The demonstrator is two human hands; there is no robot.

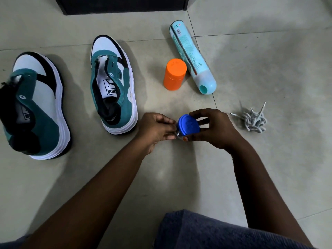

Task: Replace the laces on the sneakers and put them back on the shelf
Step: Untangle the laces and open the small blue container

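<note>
At left of the frame, two unlaced teal-and-white suede sneakers (34,106) (112,83) lie on grey floor tiles (269,51). Centre — the right hand (215,130) curls round a small blue plastic capsule (188,125), the left hand (158,129) pinching its lower edge. Loose white laces (254,120) lie bunched at right.

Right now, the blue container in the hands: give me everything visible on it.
The blue container is small, round and looks like matte plastic, its flat lid faintly embossed and tilted toward the camera. It is held above the tiled floor, near the heel of the right-hand sneaker. The right hand grips it from the right; the left hand pinches at its left edge, where something pale shows. Its contents are hidden.
</note>
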